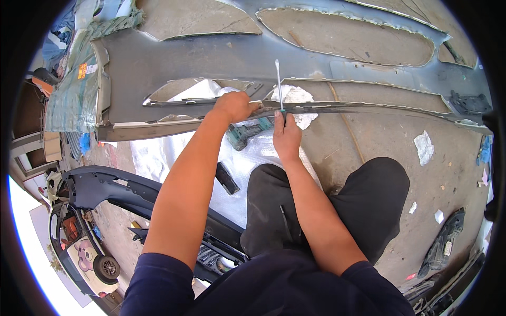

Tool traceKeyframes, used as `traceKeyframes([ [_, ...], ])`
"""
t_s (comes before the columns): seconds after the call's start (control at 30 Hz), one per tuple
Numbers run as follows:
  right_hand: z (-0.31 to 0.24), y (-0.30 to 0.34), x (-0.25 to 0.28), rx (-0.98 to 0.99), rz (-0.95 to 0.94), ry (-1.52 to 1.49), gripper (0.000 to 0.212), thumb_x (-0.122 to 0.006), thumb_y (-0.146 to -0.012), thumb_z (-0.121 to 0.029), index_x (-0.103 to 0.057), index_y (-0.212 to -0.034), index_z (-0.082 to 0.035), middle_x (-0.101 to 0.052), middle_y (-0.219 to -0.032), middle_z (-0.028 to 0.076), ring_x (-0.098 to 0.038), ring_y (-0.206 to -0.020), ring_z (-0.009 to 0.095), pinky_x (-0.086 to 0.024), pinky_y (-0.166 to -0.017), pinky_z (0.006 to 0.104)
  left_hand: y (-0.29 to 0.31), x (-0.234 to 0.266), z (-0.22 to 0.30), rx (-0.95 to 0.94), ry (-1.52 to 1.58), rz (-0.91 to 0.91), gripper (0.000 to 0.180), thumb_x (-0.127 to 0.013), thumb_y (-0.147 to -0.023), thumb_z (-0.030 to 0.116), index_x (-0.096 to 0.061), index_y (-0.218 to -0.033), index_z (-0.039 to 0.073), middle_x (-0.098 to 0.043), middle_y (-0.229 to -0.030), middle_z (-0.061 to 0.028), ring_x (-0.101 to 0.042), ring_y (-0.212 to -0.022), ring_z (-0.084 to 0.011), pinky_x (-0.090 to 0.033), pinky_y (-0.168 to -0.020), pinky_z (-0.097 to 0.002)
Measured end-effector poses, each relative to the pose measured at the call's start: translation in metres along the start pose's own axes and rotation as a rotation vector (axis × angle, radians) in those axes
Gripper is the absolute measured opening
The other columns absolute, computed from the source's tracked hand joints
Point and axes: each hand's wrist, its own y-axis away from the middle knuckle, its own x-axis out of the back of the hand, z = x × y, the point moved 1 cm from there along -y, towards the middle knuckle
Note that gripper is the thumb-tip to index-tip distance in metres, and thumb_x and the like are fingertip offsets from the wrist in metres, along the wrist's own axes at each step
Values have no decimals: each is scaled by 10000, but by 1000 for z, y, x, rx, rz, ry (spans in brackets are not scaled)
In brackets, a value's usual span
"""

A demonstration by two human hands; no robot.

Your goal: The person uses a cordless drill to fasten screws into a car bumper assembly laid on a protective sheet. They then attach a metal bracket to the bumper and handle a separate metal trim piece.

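While the left hand [235,106] presses down on the near edge of a grey car bumper [221,55] lying on the concrete floor [385,137], the right hand [286,134] has its fingers closed around the dark handle of a screwdriver [279,84]. Its pale shaft points away from the person, over the bumper's long lower strip. The left fingers look curled over that edge, gripping or bracing it; how tightly cannot be told. A green power tool [247,131] lies just near of the hands on clear plastic sheeting [240,163], untouched. By the look of it, the work on this edge is mid-way: the bumper is off the car and laid out flat, yet the strip under the tool remains attached along its length. A second, dark bumper [116,192] rests at the near left.
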Motion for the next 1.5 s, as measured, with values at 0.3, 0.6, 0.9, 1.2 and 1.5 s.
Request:
traceKeyframes([
  [0.3,0,18,41,-144,-123,134,566,-563,-1131,-517,-696,-983,13,-727,-885,332,-699,-881,569,-537,-787,611,36,-5,33,36,62,4,572,-623,-1064,533,-843,-956,16,-806,-1021,-247,-766,-1023,-440,-593,-956,-533],
  [0.6,-55,1,130,-24,-531,668,454,-546,-1126,-423,-710,-1211,-8,-772,-1044,306,-723,-1028,531,-545,-922,628,64,-34,52,-7,135,159,537,-613,-1070,527,-831,-912,63,-794,-925,-243,-768,-930,-440,-594,-879,-550],
  [0.9,-101,-13,212,135,-622,957,353,-609,-1090,-343,-689,-1133,-2,-769,-930,287,-736,-907,520,-566,-837,629,91,-83,91,-2,190,281,433,-654,-1060,480,-788,-916,94,-810,-894,-187,-793,-848,-393,-614,-784,-534],
  [1.2,-100,-4,179,139,-671,933,374,-593,-1096,-380,-699,-1164,-28,-772,-942,295,-736,-920,533,-562,-854,652,96,-107,82,-2,191,290,387,-664,-1054,455,-777,-932,106,-813,-894,-155,-796,-877,-366,-622,-778,-520],
  [1.5,-99,-6,169,113,-683,925,357,-588,-1097,-359,-698,-1157,-26,-771,-961,301,-738,-931,529,-566,-851,643,97,-100,86,3,213,279,407,-654,-1056,464,-775,-934,95,-820,-934,-169,-798,-900,-366,-626,-796,-517],
])
